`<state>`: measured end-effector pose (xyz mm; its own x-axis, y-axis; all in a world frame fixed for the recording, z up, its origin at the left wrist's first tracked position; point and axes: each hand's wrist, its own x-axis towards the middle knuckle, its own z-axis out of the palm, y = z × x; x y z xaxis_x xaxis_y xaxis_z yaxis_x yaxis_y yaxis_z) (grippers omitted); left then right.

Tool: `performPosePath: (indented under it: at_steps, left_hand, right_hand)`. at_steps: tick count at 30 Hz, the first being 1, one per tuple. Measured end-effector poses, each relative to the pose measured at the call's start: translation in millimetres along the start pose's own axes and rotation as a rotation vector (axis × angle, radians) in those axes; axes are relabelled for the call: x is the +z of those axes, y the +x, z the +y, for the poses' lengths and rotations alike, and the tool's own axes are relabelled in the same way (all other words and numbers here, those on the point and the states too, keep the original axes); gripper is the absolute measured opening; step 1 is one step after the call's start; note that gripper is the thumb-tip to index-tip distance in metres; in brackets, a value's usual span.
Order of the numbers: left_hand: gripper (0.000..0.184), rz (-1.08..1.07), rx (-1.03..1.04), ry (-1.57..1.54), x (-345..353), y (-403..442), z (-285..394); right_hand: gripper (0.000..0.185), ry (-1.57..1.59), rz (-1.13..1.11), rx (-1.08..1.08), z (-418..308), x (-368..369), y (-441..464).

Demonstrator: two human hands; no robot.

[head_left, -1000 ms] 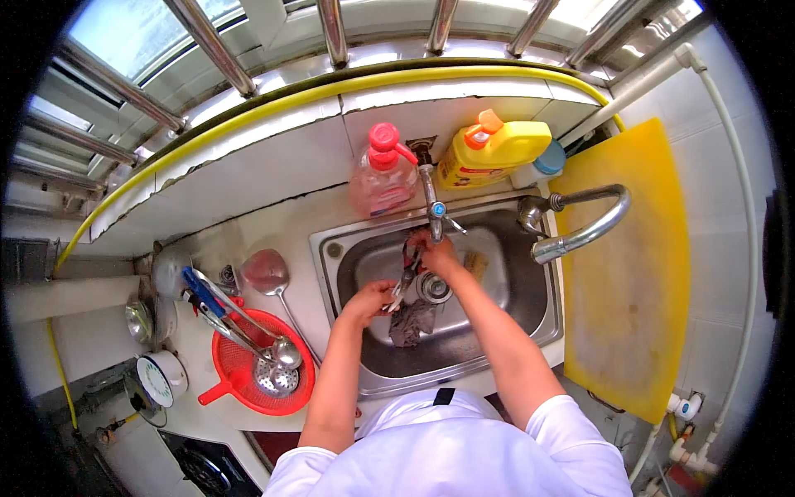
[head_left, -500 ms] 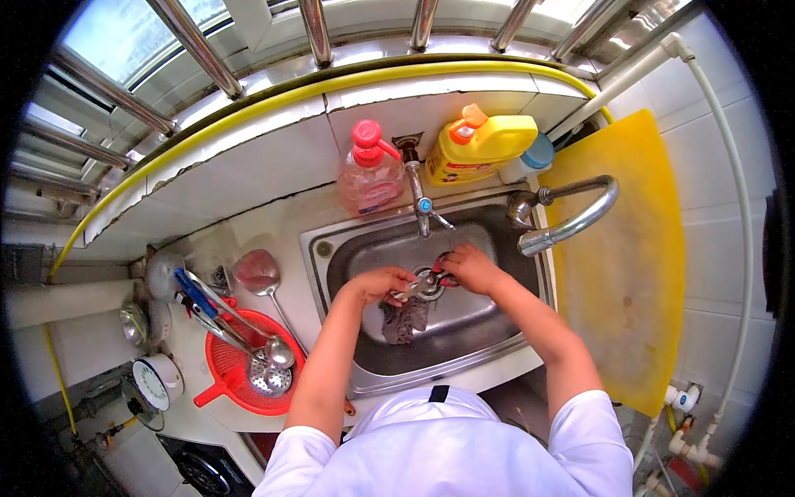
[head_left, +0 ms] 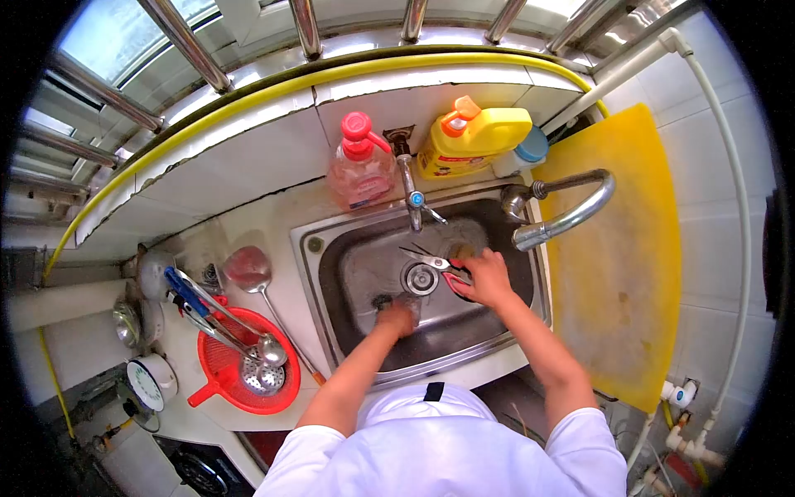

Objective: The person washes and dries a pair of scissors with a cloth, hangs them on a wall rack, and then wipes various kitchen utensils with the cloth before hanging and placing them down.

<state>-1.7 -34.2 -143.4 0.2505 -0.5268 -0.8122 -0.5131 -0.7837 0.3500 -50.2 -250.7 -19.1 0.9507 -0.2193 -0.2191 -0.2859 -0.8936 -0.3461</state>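
Observation:
A pair of scissors [head_left: 437,262] with red-and-black handles is gripped in my right hand [head_left: 489,277]. Its blades are spread and point left, above the sink drain [head_left: 421,279]. Lower left in the basin, my left hand [head_left: 399,317] is blurred but appears closed over a dark grey cloth [head_left: 382,301]. Only small bits of the cloth show at the fingers; the rest is hidden beneath the hand. Both hands are inside the steel sink [head_left: 310,273].
Behind the sink stand a pink pump bottle [head_left: 361,170], a yellow detergent bottle [head_left: 480,141] and the tap [head_left: 416,199]. A curved spout [head_left: 571,228] overhangs the right rim. A red colander [head_left: 217,364] with ladles and a spatula [head_left: 263,282] lie left. A yellow board [head_left: 617,273] leans right.
My left hand has left the scissors and moved down onto the cloth, which now looks bunched. The scissors, in my right hand alone, have their blades spread. The view has shifted slightly.

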Motion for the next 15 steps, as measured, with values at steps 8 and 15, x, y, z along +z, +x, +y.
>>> performPosePath:
  at_steps: [8, 15]
  left_hand:
    - [0.025, 0.333, 0.097, 0.2, 36, 20, -26]
    - [0.018, 0.2, 0.219, 0.469, 22, 3, -30]
  right_hand:
    - [0.037, -0.154, 0.159, -0.146, -25, -14, 29]
    - [0.038, -0.221, 0.119, -0.143, -39, -23, 41]
